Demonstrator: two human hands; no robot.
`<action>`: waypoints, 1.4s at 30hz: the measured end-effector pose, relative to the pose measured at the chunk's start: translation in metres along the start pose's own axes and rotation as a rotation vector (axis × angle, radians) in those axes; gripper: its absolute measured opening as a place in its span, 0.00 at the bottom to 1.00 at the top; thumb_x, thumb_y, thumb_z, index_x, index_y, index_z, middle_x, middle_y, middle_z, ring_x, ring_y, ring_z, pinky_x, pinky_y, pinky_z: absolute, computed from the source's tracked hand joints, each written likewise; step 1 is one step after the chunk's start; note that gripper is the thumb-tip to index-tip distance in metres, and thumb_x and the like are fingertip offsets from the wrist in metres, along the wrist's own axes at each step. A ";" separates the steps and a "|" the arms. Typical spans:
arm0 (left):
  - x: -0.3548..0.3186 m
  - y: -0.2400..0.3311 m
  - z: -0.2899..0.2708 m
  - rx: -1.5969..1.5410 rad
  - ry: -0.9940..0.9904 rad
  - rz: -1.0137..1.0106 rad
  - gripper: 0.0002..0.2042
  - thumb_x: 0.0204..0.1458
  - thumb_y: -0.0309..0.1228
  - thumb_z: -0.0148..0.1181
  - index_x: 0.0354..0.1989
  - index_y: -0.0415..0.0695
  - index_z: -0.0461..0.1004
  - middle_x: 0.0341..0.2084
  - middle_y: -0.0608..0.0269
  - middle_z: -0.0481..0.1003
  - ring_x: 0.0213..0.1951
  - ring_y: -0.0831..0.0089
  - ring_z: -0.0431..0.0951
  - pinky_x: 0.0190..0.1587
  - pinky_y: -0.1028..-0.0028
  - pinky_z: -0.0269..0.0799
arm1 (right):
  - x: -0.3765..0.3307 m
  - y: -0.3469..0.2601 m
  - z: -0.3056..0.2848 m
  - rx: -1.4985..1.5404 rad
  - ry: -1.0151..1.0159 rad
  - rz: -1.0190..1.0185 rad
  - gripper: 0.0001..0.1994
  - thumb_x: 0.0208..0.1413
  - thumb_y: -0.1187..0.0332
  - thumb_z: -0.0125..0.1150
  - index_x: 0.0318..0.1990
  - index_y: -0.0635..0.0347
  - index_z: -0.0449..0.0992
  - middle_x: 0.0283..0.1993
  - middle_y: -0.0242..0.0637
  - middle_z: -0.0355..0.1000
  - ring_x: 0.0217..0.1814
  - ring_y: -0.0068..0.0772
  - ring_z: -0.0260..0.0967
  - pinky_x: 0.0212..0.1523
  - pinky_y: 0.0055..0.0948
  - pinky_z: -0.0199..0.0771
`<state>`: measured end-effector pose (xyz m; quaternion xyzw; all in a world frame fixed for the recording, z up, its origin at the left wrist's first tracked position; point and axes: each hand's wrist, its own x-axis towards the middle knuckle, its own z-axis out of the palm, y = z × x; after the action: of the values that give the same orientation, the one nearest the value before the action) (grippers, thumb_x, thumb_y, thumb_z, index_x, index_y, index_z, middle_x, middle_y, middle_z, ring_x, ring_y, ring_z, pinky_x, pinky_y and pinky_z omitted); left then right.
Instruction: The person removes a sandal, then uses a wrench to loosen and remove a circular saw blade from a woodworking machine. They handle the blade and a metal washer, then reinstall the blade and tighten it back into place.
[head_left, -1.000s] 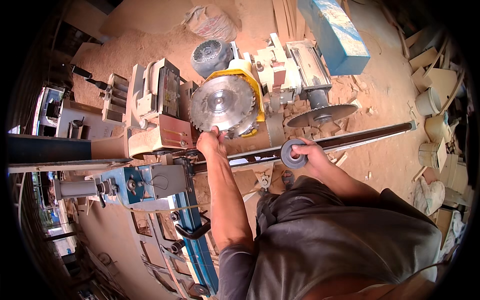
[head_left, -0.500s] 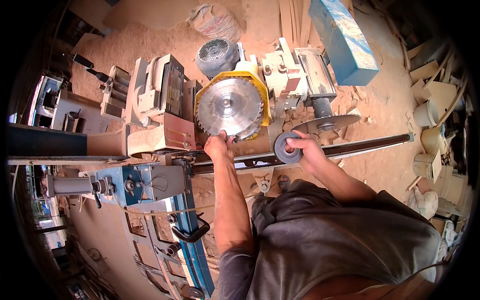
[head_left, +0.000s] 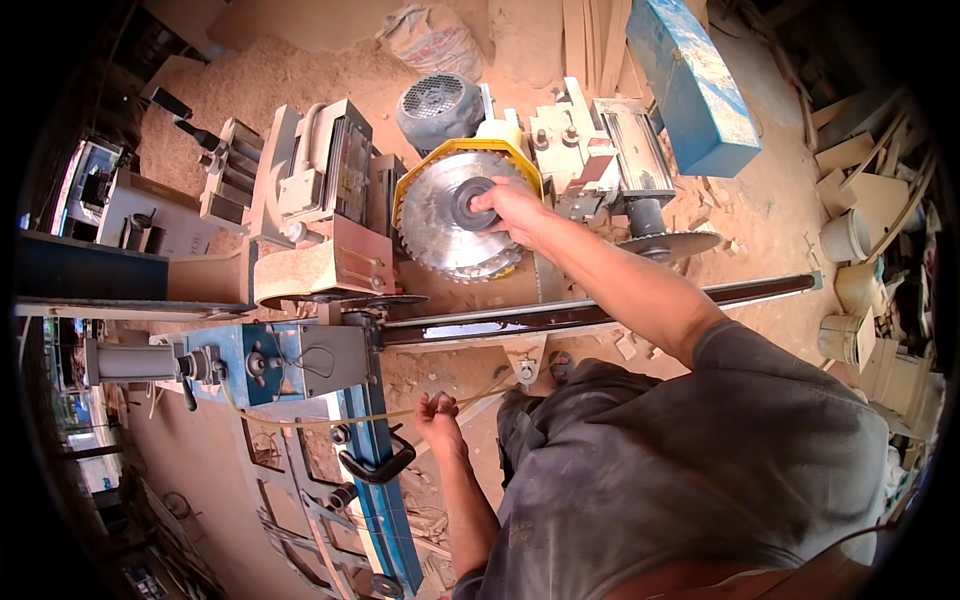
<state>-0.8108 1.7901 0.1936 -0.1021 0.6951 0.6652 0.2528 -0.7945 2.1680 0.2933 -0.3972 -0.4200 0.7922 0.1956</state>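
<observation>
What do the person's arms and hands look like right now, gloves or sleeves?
Both hands are bare: no gloves on the left hand or the right hand, and no watch or wristband shows. The forearms are uncovered too. A dark grey short-sleeved shirt is worn, its right sleeve ending above the elbow; the cloth looks dusty and smudged.

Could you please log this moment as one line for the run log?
right hand: on hub of circular saw blade | left hand: closed on thin cord | yellow guard: over blade
</observation>
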 end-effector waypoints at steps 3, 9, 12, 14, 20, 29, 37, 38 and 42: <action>-0.032 -0.038 -0.046 0.046 0.035 -0.037 0.18 0.52 0.16 0.58 0.53 0.32 0.66 0.31 0.62 0.75 0.29 0.77 0.74 0.30 0.78 0.69 | 0.037 -0.005 0.011 -0.288 0.013 -0.043 0.15 0.51 0.77 0.61 0.47 0.66 0.75 0.42 0.42 0.76 0.41 0.36 0.76 0.34 0.38 0.82; -0.127 -0.061 -0.107 0.027 0.229 -0.133 0.22 0.52 0.15 0.59 0.56 0.31 0.64 0.33 0.61 0.74 0.32 0.72 0.75 0.35 0.73 0.74 | 0.057 -0.004 0.011 -0.989 0.215 -0.363 0.19 0.45 0.60 0.68 0.46 0.56 0.83 0.49 0.51 0.77 0.48 0.45 0.77 0.51 0.35 0.75; -0.147 -0.061 -0.117 0.031 0.268 -0.179 0.21 0.53 0.16 0.59 0.56 0.31 0.64 0.34 0.61 0.74 0.32 0.72 0.75 0.36 0.73 0.75 | 0.055 0.000 0.008 -1.127 0.258 -0.430 0.19 0.47 0.58 0.68 0.47 0.54 0.83 0.53 0.50 0.76 0.56 0.48 0.73 0.58 0.38 0.71; -0.156 -0.062 -0.119 0.016 0.298 -0.187 0.21 0.54 0.16 0.59 0.56 0.31 0.64 0.34 0.62 0.74 0.32 0.72 0.75 0.36 0.73 0.75 | 0.038 -0.008 0.012 -1.183 0.223 -0.490 0.20 0.48 0.58 0.68 0.48 0.55 0.82 0.54 0.50 0.75 0.59 0.50 0.70 0.61 0.40 0.68; -0.141 -0.065 -0.145 0.051 0.148 -0.015 0.20 0.53 0.16 0.61 0.54 0.33 0.66 0.37 0.62 0.76 0.36 0.75 0.75 0.40 0.75 0.73 | 0.005 -0.014 -0.007 -1.214 0.252 -0.804 0.23 0.49 0.64 0.67 0.53 0.61 0.78 0.56 0.51 0.73 0.62 0.52 0.67 0.64 0.41 0.64; -0.113 -0.053 -0.216 0.220 0.054 0.069 0.24 0.56 0.20 0.63 0.60 0.32 0.65 0.45 0.56 0.76 0.45 0.70 0.76 0.50 0.71 0.73 | -0.010 0.012 -0.001 -1.376 0.129 -0.930 0.31 0.50 0.63 0.65 0.62 0.65 0.69 0.67 0.51 0.64 0.71 0.50 0.57 0.71 0.43 0.55; -0.141 -0.066 -0.295 0.057 0.265 0.201 0.15 0.58 0.21 0.60 0.52 0.31 0.68 0.39 0.57 0.76 0.39 0.71 0.76 0.44 0.71 0.76 | -0.110 0.123 -0.018 -1.066 0.407 -0.882 0.22 0.48 0.71 0.63 0.53 0.63 0.74 0.54 0.52 0.73 0.59 0.51 0.69 0.63 0.41 0.66; -0.149 -0.075 -0.311 0.001 0.296 0.230 0.13 0.58 0.20 0.59 0.49 0.31 0.69 0.38 0.57 0.76 0.38 0.71 0.77 0.44 0.72 0.77 | -0.120 0.150 -0.022 -1.084 0.363 -0.771 0.22 0.49 0.70 0.63 0.55 0.62 0.74 0.53 0.51 0.74 0.57 0.50 0.71 0.61 0.39 0.68; -0.165 -0.066 -0.337 0.053 0.642 0.280 0.12 0.59 0.20 0.55 0.50 0.30 0.73 0.34 0.55 0.79 0.34 0.71 0.81 0.38 0.74 0.79 | -0.129 0.220 -0.047 -0.678 0.158 -0.454 0.18 0.52 0.80 0.58 0.52 0.68 0.76 0.44 0.35 0.77 0.41 0.24 0.73 0.45 0.22 0.73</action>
<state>-0.7113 1.4225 0.2117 -0.2031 0.7633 0.6094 -0.0697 -0.6738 1.9834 0.1570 -0.3959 -0.7177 0.5131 0.2549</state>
